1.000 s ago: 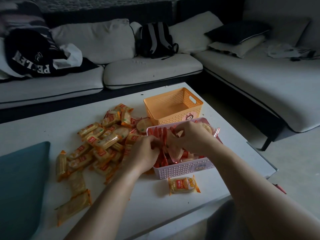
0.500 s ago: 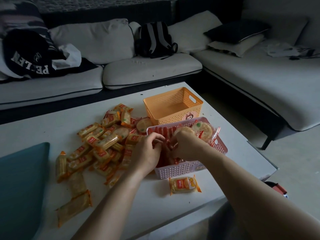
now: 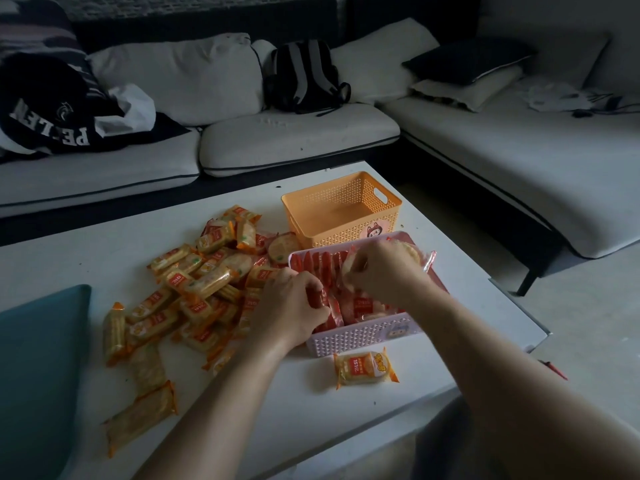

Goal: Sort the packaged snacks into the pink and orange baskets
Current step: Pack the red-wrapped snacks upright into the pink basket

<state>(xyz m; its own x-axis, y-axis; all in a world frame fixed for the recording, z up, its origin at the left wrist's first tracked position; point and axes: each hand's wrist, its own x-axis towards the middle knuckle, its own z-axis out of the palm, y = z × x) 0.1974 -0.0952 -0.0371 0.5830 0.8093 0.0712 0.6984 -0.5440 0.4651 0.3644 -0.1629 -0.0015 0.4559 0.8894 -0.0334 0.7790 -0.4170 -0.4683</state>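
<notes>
A pink basket (image 3: 367, 336) stands on the white table (image 3: 277, 410) with several red-wrapped snacks (image 3: 313, 263) upright in a row inside. My right hand (image 3: 384, 268) is over the basket and grips a round cracker pack (image 3: 349, 270). At the basket's left wall my left hand (image 3: 289, 308) pinches the red packs (image 3: 330, 308). An orange basket (image 3: 341, 209) stands just behind, and I see nothing inside it. A heap of orange-wrapped snacks (image 3: 194, 289) lies to the left. One orange pack (image 3: 365, 368) lies in front of the pink basket.
A teal cushion (image 3: 38, 368) covers the table's left end. The table's right edge (image 3: 519, 313) drops to the floor. A white sofa (image 3: 277, 133) with a black backpack (image 3: 304, 76) and dark clothing (image 3: 52, 109) stands behind the table.
My right hand has risen toward the back of the pink basket with a round cracker pack. My left hand has stayed at the basket's left side on the red packs.
</notes>
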